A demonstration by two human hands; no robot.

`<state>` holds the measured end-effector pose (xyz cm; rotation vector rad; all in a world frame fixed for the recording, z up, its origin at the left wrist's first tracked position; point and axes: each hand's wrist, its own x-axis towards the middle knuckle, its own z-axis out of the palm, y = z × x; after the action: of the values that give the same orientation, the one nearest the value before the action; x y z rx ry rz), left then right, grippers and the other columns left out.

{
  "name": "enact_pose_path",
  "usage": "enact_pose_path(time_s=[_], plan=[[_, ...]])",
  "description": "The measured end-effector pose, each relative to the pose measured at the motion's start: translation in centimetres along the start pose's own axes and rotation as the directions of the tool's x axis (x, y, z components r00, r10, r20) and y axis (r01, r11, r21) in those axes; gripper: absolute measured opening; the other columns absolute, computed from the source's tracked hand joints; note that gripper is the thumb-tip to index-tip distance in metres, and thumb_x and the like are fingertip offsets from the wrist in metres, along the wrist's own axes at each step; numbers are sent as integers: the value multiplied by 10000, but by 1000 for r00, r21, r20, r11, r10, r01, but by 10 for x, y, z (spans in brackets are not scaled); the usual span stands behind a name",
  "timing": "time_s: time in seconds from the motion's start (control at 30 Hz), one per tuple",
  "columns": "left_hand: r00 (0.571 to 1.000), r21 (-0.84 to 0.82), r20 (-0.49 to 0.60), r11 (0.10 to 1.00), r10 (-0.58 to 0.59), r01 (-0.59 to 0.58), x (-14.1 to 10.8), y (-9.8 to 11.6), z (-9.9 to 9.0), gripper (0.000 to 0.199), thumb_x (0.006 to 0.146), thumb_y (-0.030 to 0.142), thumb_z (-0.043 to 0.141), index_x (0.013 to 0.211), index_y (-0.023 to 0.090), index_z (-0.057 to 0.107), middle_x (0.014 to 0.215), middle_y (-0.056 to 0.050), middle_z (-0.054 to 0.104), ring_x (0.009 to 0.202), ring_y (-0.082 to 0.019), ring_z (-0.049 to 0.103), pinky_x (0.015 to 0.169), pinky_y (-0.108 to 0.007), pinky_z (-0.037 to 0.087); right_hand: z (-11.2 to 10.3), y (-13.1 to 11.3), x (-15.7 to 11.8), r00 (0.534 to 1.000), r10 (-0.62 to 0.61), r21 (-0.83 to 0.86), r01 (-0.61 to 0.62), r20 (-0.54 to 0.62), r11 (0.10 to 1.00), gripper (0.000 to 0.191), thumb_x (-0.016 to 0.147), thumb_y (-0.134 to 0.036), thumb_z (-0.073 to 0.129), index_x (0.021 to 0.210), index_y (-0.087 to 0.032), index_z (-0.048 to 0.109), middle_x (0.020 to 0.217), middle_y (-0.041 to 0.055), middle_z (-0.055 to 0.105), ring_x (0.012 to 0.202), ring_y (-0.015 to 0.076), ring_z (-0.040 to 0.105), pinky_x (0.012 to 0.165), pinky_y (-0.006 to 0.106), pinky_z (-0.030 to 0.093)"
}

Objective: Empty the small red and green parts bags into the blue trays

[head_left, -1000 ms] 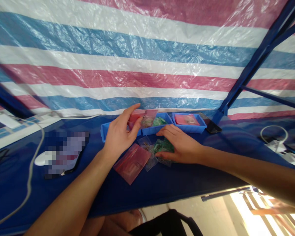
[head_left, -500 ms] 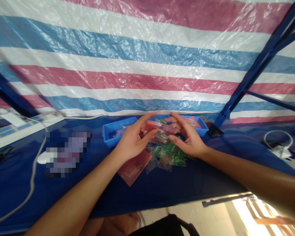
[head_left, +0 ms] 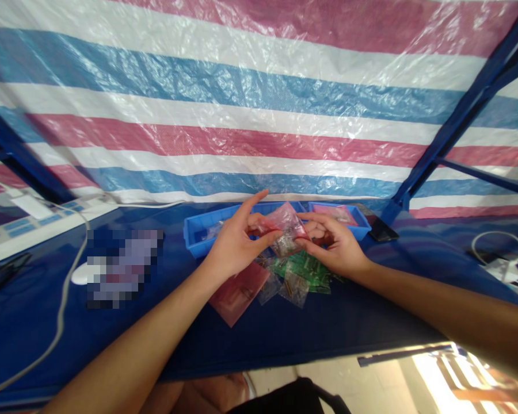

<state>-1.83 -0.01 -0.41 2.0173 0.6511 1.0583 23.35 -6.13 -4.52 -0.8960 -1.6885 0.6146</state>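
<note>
Between my two hands is a pinkish clear plastic bag (head_left: 286,225) with small parts inside that I cannot make out. My left hand (head_left: 237,241) pinches its left side, thumb in front and index finger raised. On the other side, my right hand (head_left: 334,244) grips the bag's right edge between thumb and fingers. Below them lies a pile of green bags (head_left: 308,273) and a small clear bag (head_left: 294,288) with metal-looking pieces in it. A larger pink bag (head_left: 238,296) rests flat on the table by my left wrist.
Behind my hands stand a blue bin (head_left: 194,236) at left and another blue bin (head_left: 362,227) holding pink bags. A dark phone (head_left: 383,230) lies right of them. A white cable (head_left: 63,305) and a power strip (head_left: 34,227) are on the left of the table (head_left: 328,322).
The pink bag between my hands has turned more upright and now shows its flat face. Both hands stay close to where they were, and the view has shifted slightly.
</note>
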Motion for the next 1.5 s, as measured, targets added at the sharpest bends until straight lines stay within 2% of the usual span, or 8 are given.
enact_pose_path(time_s=[0.13, 0.3, 0.5, 0.73, 0.83, 1.07, 1.23, 1.5], plan=[[1000, -43, -10, 999, 1, -2, 1, 0, -1, 827, 933, 371, 834, 1648, 285, 427, 971, -31, 776, 837, -206, 755, 794, -332, 614, -6, -5, -1, 996, -90, -228, 94, 29, 969, 649, 975, -344, 794, 1577, -348, 551, 1180, 75, 732, 754, 169, 666, 659, 317, 622], [998, 75, -57, 997, 30, -26, 2, 2, -4, 683, 931, 399, 838, 1551, 284, 576, 1069, -56, 790, 844, -201, 747, 803, -336, 606, -8, -15, 4, 955, -263, -301, 293, 138, 908, 289, 1026, -272, 710, 1312, -280, 745, 1266, 113, 709, 1070, 245, 717, 834, 372, 644], [999, 142, 10, 989, 42, -43, 2, 4, -6, 620, 947, 433, 823, 1512, 287, 615, 1046, -41, 809, 841, -198, 744, 795, -326, 594, -6, -22, 4, 932, -328, -313, 361, 155, 878, 281, 1022, -186, 702, 1290, -253, 750, 1235, 110, 744, 1142, 248, 724, 997, 411, 615], [983, 238, -21, 955, 184, -174, -1, -1, 3, 779, 928, 397, 839, 1613, 310, 479, 1453, -136, 644, 1016, -228, 719, 712, -308, 629, -8, -19, -1, 946, -318, -331, 320, 63, 888, 404, 1019, -187, 694, 1413, -276, 708, 1278, 117, 710, 1029, 224, 732, 773, 322, 651], [976, 205, -39, 958, 215, -203, -1, 0, 7, 807, 949, 345, 816, 1641, 315, 401, 1473, -147, 615, 1106, -242, 713, 741, -305, 648, -8, -20, -2, 938, -345, -362, 335, 37, 870, 493, 1017, -196, 690, 1499, -295, 652, 1330, 128, 686, 1023, 230, 734, 753, 324, 661], [935, 273, -208, 935, 288, -227, -1, 5, 15, 185, 973, 291, 780, 1015, 191, 629, 1106, -67, 647, 898, -160, 668, 720, -269, 634, -7, -21, -3, 938, -344, -417, 324, 28, 849, 583, 1030, -222, 673, 1593, -322, 566, 1442, 138, 626, 1002, 231, 728, 844, 375, 679], [969, 86, 5, 965, 248, -248, -6, 14, 19, 264, 945, 319, 826, 1154, 197, 720, 1193, -80, 663, 995, -181, 736, 838, -321, 697, -9, -23, -4, 904, -371, -415, 428, 214, 803, 779, 1004, -240, 718, 1705, -310, 388, 1555, 159, 572, 1423, 333, 597, 1167, 509, 568], [992, 99, 35, 987, 125, -128, -3, 7, 9, 355, 941, 382, 826, 1240, 222, 721, 1223, -84, 744, 1082, -247, 762, 938, -389, 676, -12, -28, 0, 800, -412, -316, 565, 437, 763, 850, 1039, -232, 669, 1760, -238, 219, 1740, 183, 415, 1630, 324, 394, 1324, 560, 392]])
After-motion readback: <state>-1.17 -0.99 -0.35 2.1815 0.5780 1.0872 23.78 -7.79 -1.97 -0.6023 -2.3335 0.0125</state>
